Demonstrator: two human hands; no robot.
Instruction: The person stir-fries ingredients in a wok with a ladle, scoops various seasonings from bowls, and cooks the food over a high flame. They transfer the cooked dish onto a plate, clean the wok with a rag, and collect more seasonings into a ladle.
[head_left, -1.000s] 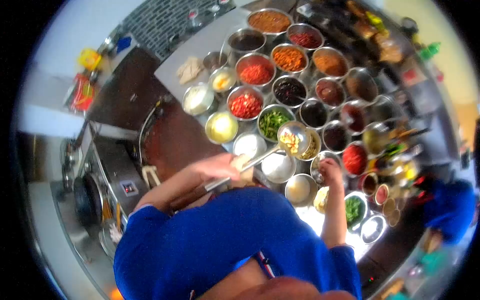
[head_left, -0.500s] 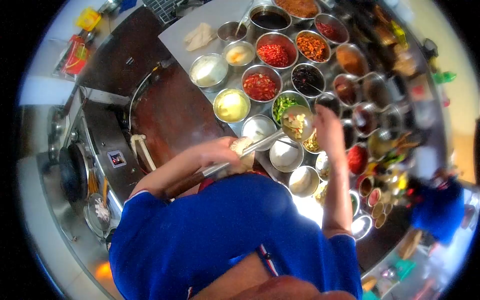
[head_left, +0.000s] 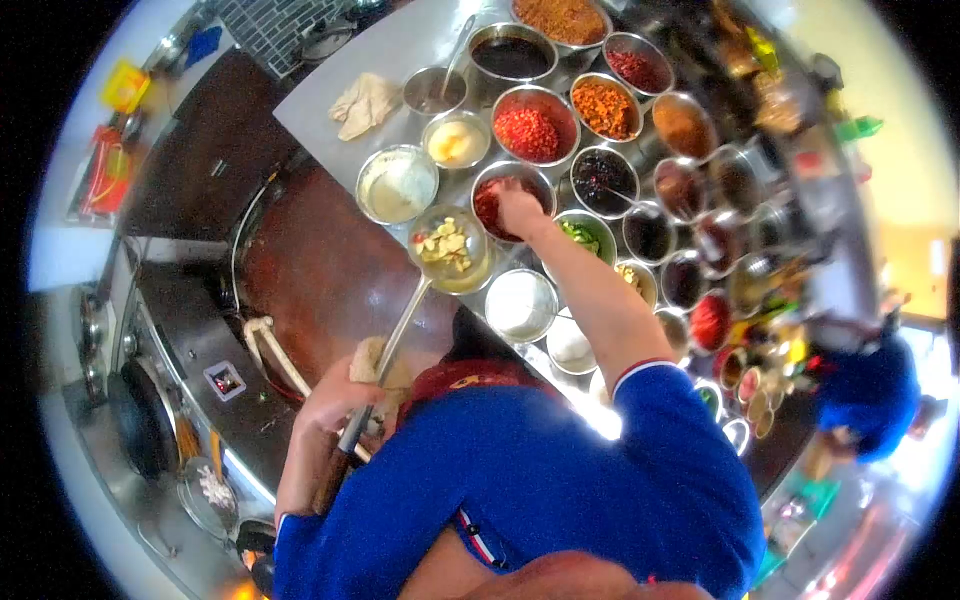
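Note:
My left hand [head_left: 340, 398] is wrapped round the handle of a long metal ladle [head_left: 402, 325], with a pale folded cloth [head_left: 375, 362] beside the fingers. Pale yellow sliced pieces [head_left: 443, 245], perhaps garlic, lie in the ladle's round cup, which hangs over a bowl of something yellow and partly hides it. Over in a steel bowl [head_left: 549, 187] of chopped red chillies [head_left: 487, 203], my right hand [head_left: 520, 208] has its fingers bunched down on the chillies; the fingertips are partly hidden. Close by are a bowl of chopped greens [head_left: 580, 236] and a bowl of white powder [head_left: 521, 303].
Several more steel bowls of seasonings crowd the counter, including a dark liquid [head_left: 513, 55] and orange-red flakes [head_left: 605, 107]. A crumpled cloth [head_left: 362, 105] lies at the back. A large dark wok [head_left: 330, 250] is on the left. Another person in blue [head_left: 870, 395] stands at right.
My right hand has moved from beside the ladle's cup into the red chilli bowl. My left hand has swung the ladle leftward, away from the greens to over the yellow bowl.

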